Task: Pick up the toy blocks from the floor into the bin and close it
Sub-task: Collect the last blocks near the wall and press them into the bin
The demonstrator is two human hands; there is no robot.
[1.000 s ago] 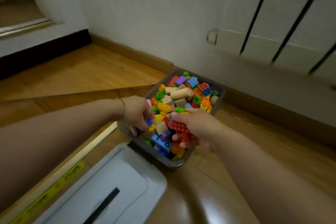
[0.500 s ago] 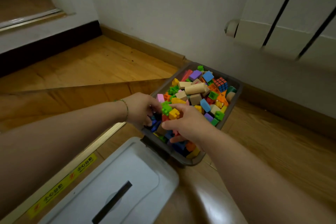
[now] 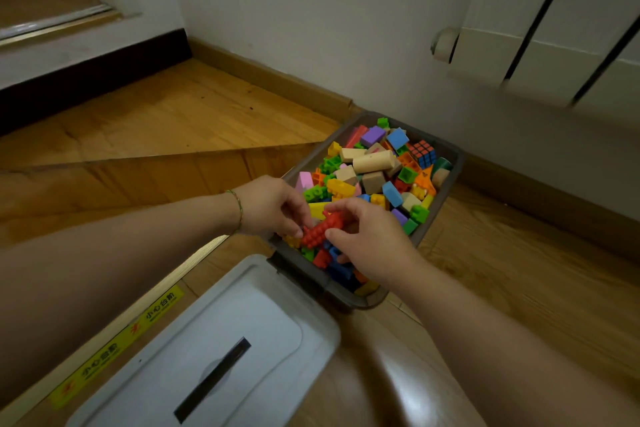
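Note:
A grey bin stands on the wooden floor by the wall, heaped with several coloured toy blocks. Over its near end my right hand pinches a red studded block between thumb and fingers. My left hand is at the bin's left rim, its fingertips touching the lower end of the same red block. The bin's white lid lies flat on the floor in front of the bin, with a dark slot in its middle.
A white radiator hangs on the wall above and right of the bin. A step edge with a yellow warning strip runs diagonally at the left. A wooden skirting board lines the wall.
My right hand has lifted a red studded block out of the near end of the bin, and my left hand has come in to touch it. The view shifted slightly.

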